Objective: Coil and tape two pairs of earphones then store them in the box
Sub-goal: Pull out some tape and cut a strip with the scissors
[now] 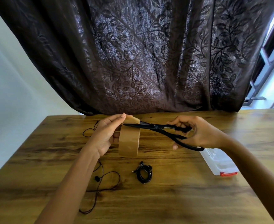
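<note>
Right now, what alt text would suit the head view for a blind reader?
A left hand holds a roll of brown tape and pinches its pulled-out end while the right hand puts black scissors to the strip. On the wooden table lie coiled earphones, loose earphones and a clear box.

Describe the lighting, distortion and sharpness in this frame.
Head view: wide-angle bending slants the dark leaf-patterned curtain and wooden table edges; daylight blows out the window at right; the brown tape roll and black scissors are sharp, without glare.
</note>
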Demonstrator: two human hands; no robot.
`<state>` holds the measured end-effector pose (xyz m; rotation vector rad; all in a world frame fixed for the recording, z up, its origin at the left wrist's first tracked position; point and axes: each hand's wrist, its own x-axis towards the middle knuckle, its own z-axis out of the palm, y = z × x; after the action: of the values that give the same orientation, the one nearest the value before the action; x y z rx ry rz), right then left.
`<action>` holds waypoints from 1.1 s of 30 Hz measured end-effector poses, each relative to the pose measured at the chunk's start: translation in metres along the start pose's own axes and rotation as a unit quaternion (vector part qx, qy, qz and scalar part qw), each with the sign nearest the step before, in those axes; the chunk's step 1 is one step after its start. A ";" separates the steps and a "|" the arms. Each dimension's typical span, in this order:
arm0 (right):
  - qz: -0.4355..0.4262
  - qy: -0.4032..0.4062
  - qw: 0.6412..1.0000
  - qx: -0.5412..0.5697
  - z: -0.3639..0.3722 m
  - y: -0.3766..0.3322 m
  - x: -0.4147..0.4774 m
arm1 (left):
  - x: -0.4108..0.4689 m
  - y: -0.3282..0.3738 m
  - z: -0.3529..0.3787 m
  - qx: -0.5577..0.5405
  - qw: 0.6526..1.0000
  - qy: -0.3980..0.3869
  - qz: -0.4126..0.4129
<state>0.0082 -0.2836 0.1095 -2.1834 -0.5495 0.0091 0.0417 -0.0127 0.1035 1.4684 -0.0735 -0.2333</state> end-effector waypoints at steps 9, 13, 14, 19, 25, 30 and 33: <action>-0.014 0.012 1.000 -0.010 0.000 -0.003 0.002 | -0.001 0.002 -0.001 0.007 1.000 -0.003 -0.003; -0.022 0.010 1.000 -0.014 0.001 -0.006 0.003 | -0.002 0.003 0.000 -0.001 1.000 -0.016 0.001; -0.026 0.012 1.000 -0.014 0.001 -0.007 0.003 | -0.003 0.004 0.000 -0.003 1.000 -0.022 0.003; -0.038 0.021 0.999 -0.012 0.001 -0.008 0.003 | -0.002 0.004 -0.002 0.002 1.000 -0.026 0.001; -0.055 0.043 0.997 -0.039 0.004 -0.005 0.004 | -0.002 0.004 -0.006 0.009 1.000 -0.020 -0.003; -0.064 0.058 0.995 -0.058 0.007 -0.006 0.004 | -0.004 0.005 -0.007 0.010 1.000 -0.020 -0.008; -0.072 0.074 0.992 -0.078 0.008 -0.006 0.005 | -0.006 0.006 -0.005 0.005 1.000 -0.009 -0.012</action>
<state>0.0092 -0.2721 0.1099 -2.2682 -0.6391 -0.2799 0.0373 -0.0058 0.1091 1.4772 -0.0720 -0.2670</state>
